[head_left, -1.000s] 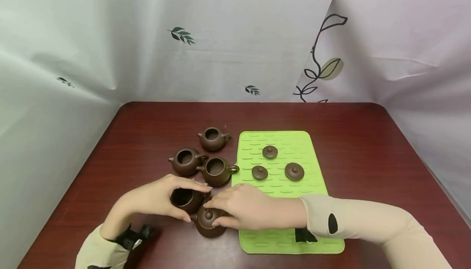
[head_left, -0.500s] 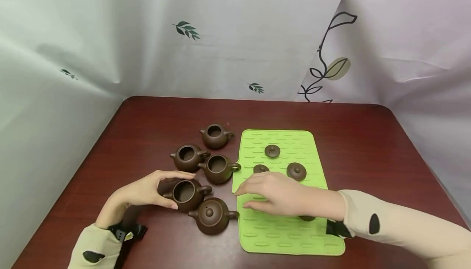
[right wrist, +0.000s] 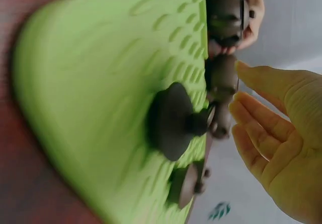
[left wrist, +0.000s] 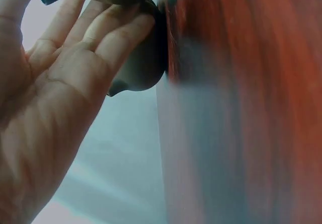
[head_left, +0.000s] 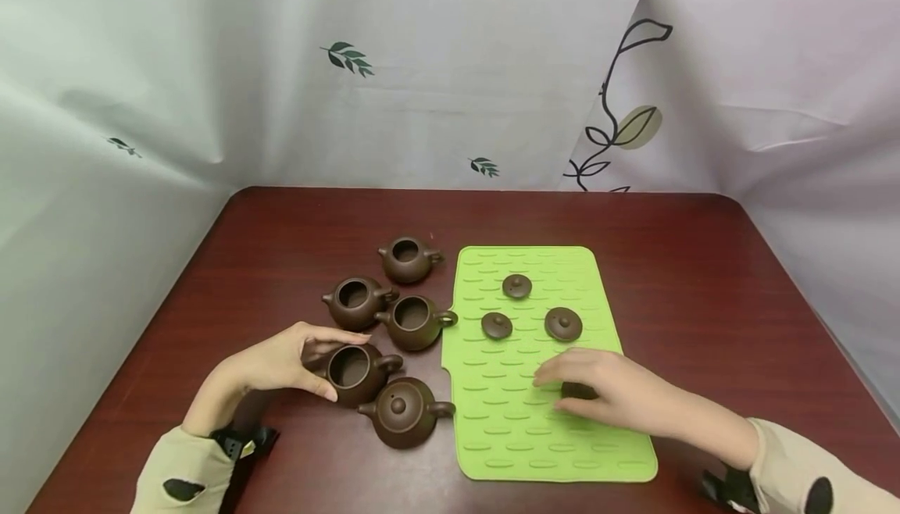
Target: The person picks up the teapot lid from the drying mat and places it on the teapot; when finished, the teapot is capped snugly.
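Note:
My left hand point(head_left: 284, 362) curves round the spout side of a brown open teapot point(head_left: 349, 365), its thumb at the near side and index finger at the far side. In the left wrist view its fingers point(left wrist: 123, 35) pass between this teapot and another. Just in front stands a teapot with its lid on point(head_left: 402, 412), its handle towards the green mat. Over the mat point(head_left: 492, 436), my right hand point(head_left: 619, 393) hovers with loosely bent fingers above a brown lid point(head_left: 578, 390), partly hidden in the head view. The right wrist view shows that hand apart from the lid.
Three more open teapots stand behind: one at the back point(head_left: 406, 262), one at left point(head_left: 354, 303) and one beside the mat point(head_left: 413, 323). Three lids lie on the mat: a rear one point(head_left: 516, 287), a left one point(head_left: 496, 326) and a right one point(head_left: 563, 325).
My right hand has left the lidded teapot and moved right, to above the near lid on the mat. My left hand has shifted a little left and back, staying round the open teapot.

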Demonstrator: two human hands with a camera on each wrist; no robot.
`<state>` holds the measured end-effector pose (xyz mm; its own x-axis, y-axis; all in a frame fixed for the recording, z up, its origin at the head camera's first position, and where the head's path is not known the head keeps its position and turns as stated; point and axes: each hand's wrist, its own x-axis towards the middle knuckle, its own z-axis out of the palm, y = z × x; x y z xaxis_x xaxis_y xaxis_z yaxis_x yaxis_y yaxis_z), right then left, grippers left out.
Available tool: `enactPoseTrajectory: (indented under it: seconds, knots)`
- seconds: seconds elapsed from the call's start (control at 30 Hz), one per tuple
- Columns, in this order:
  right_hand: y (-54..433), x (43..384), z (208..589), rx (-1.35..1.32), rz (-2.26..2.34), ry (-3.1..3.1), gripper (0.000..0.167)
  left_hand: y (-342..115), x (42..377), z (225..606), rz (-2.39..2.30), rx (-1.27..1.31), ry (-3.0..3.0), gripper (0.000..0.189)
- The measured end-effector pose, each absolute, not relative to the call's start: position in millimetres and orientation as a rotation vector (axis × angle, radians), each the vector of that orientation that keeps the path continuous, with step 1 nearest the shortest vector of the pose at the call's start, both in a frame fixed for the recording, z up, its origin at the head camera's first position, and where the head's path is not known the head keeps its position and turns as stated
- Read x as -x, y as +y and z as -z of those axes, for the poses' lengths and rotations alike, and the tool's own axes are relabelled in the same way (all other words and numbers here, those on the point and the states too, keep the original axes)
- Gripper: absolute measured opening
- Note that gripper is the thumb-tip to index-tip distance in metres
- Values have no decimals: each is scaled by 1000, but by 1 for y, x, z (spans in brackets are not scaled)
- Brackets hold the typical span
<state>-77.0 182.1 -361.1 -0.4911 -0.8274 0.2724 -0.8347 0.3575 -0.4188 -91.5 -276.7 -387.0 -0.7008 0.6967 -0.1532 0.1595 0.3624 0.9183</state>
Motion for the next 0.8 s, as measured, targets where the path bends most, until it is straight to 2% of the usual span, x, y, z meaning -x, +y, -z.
enactPoseTrajectory:
  seconds: [0.27, 0.57, 0.8]
  knots:
    - [216, 72, 377, -1287, -776, -2648, 46, -274, 95, 381, -1313, -743, 2082, 69]
    - [230, 79, 387, -1377, -890, -2624, 27, -268, 96, 370, -1194, -768, 2156, 62]
    - [230, 79, 395, -1443, -931, -2601, 24, -266, 98, 368, -1152, -827, 2208, 59]
